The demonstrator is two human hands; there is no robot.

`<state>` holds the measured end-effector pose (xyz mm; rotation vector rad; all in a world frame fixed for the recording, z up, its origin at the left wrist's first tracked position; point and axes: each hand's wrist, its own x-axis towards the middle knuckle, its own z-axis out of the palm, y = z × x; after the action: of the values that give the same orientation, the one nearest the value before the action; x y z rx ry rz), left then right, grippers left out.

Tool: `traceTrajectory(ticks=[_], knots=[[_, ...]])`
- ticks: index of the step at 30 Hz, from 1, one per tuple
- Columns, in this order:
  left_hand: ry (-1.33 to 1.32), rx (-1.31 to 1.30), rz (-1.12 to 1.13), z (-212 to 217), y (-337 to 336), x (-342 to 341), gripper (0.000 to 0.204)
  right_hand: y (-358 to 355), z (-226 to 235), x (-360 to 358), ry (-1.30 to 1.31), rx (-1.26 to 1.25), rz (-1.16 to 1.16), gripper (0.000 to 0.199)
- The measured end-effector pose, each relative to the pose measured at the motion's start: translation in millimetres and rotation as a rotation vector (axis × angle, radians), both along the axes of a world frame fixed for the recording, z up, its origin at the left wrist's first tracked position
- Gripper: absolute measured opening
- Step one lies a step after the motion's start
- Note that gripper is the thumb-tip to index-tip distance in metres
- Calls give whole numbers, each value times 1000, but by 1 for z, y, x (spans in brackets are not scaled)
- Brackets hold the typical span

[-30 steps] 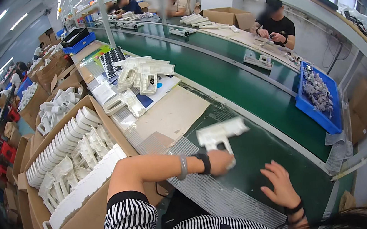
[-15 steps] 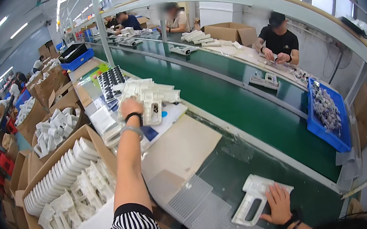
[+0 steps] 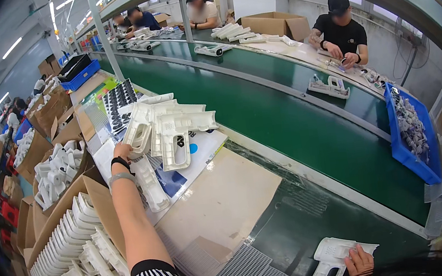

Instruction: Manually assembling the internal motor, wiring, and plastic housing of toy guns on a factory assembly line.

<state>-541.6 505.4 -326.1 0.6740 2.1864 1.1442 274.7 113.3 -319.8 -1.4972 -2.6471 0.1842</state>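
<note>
My left hand (image 3: pixel 122 152) reaches to the far left of the bench, its fingers closed at the edge of a white plastic housing (image 3: pixel 138 135) with a looped handle. That piece lies against a loose pile of similar housings (image 3: pixel 186 122), and a longer white shell (image 3: pixel 151 185) lies just below my hand. At the lower right, my right hand (image 3: pixel 360 263) has its bent fingers over another white pistol-shaped housing (image 3: pixel 331 251), which lies on the dark bench surface. The lower part of this hand is cut off by the picture's edge.
A carton (image 3: pixel 102 205) of stacked white shells stands left of my arm. Beyond the pile is a tray of black parts (image 3: pixel 120 103). A green conveyor (image 3: pixel 285 124) runs alongside, with a blue bin (image 3: pixel 411 136) of small parts at right. Co-workers (image 3: pixel 341 32) sit across it.
My left hand has moved left and nearer, from on top of the pile to its left edge, and the housing by it has shifted. My right hand stays on its housing. The view has turned slightly.
</note>
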Motion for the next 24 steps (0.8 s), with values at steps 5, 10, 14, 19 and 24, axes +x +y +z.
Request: traceTrajectory(ticks=[5,10,14,19,24], knots=[[-80,76,-50,7,-15,5,57,0,5,-5,67,52,11,80],[-156,196,-135,-5,-24,-10,47,17,52,-14,353,-750,-337,69],[179,-158,-442,16,-32,14,52,3,13,-11,-120,68,-25,69],[183,-400,-855,76,-49,34,65,2,14,-11,-105,61,-31,73],[366,-299,-497,85,-18,50,102,-4,-41,4,609,-78,-114,78]])
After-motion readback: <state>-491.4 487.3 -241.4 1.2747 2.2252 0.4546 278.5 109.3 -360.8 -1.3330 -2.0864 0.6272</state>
